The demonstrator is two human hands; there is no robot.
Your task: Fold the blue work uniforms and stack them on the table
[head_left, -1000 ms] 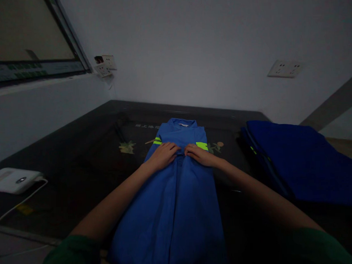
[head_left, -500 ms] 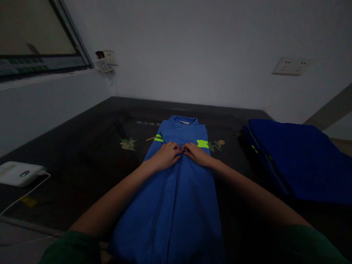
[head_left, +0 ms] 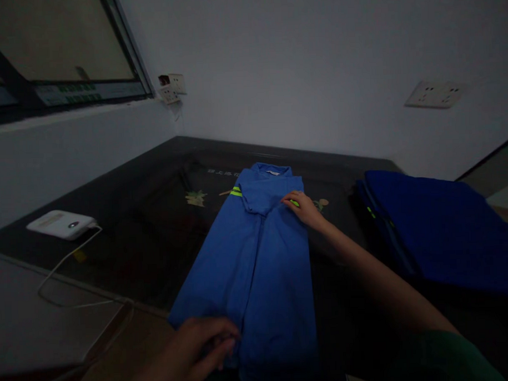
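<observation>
A blue work jacket (head_left: 274, 278) with yellow-green reflective strips lies lengthwise on the dark table, collar at the far end, its sleeves folded in across the chest. My right hand (head_left: 303, 208) is on the folded sleeve at the right of the chest, its fingers closed on the cloth beside a reflective strip. Down at the jacket's near end is my left hand (head_left: 197, 348), blurred by motion, with curled fingers over the lower front. Whether it grips the cloth there, I cannot tell.
More folded blue garments (head_left: 447, 234) are stacked on the table's right side. A white device (head_left: 63, 224) with a white cable lies at the left on the dark table (head_left: 143, 244). Behind stands a wall with sockets (head_left: 436, 94); a window (head_left: 74, 47) is at upper left.
My left hand has left the chest and come back toward the jacket's near end. My right hand has shifted slightly up and right onto the sleeve. The view has turned a little leftward.
</observation>
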